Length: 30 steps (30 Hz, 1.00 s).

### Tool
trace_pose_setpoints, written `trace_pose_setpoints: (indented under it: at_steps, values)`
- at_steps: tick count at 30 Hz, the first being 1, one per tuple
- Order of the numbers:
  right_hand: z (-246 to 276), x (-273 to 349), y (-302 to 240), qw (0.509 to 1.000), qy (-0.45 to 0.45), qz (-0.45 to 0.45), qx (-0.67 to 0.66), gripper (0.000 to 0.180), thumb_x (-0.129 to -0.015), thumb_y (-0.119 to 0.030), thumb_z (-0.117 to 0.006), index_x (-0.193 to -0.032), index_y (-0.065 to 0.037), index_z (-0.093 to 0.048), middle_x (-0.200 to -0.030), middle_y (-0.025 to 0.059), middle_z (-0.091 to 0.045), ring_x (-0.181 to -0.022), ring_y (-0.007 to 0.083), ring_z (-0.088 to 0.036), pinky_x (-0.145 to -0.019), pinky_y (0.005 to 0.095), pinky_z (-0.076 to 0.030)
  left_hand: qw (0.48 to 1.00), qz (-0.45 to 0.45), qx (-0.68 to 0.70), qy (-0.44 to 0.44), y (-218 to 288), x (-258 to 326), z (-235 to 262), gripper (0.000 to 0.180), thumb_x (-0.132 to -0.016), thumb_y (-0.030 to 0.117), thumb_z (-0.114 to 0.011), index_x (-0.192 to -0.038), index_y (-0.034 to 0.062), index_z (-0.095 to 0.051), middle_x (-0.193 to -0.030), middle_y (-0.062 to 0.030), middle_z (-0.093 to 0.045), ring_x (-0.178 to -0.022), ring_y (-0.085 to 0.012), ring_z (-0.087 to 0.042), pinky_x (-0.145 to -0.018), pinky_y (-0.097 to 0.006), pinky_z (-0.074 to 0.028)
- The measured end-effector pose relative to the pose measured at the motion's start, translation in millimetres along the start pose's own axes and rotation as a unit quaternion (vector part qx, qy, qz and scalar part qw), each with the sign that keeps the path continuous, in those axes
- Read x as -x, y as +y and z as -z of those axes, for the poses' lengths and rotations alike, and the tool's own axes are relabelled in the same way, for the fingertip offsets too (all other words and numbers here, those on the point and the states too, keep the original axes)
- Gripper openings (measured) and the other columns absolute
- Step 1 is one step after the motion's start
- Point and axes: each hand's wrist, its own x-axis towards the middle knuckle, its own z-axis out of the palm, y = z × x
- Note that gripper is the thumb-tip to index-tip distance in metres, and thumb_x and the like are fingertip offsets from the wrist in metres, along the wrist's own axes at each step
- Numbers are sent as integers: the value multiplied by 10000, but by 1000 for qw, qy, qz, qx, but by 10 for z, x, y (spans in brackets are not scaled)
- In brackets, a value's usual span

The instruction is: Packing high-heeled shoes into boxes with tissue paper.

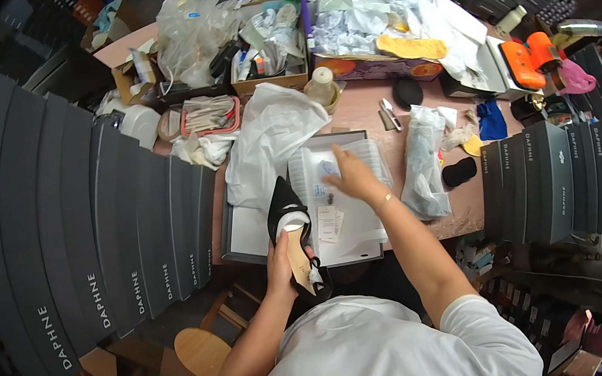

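A black pointed shoe (299,257) with a beige insole is gripped around its sides by my left hand (279,268), toe pointing away from me. White stuffing shows inside the shoe near the toe. My right hand (357,177) reaches over the open grey shoebox (252,229), its thumb and fingers apart and nothing visible in them. Under that hand lies a ribbed translucent plastic liner (299,169). A small white card (330,224) and a few little packets (319,190) rest in the box. White tissue-like wrapping (264,136) spreads beyond the box on the left.
Tall stacks of grey shoeboxes flank me on the left (65,219) and right (543,175). Across the table stand a carton of crumpled white paper (362,20) and a carton of mixed supplies (275,81). A plastic-wrapped bundle (426,164) lies right of the shoebox.
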Motion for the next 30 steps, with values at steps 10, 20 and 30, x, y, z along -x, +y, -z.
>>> trace_pose_setpoints:
  at_steps: [10,20,30]
  values:
    - [83,731,-582,958,42,192,-207,313,-733,-57,-743,-974,-45,-544,-984,110,-578,-852,281,-601,-686,340,-519,998,20,37,-53,157,-115,-101,415,-938,427,-492,-1105,49,-530,-908,-75,-603,-730,-182,-625,-634,-306,-525]
    - [31,1045,-568,967,95,236,-1,233,-761,-141,-702,-942,-51,-586,-1005,77,-582,-973,282,-560,-853,408,-452,984,-26,-79,-157,-13,95,-329,336,-955,401,-496,-1087,92,-496,-916,-72,-573,-690,-160,-606,-583,-284,-513]
    - [28,1056,-379,960,66,48,-269,813,-702,-157,-759,-1406,-18,-377,-1340,236,-493,-1227,305,-508,-1005,345,-401,988,14,-18,-150,-352,282,-346,420,-972,433,-459,-1193,76,-467,-858,-95,-594,-610,-161,-608,-522,-274,-513]
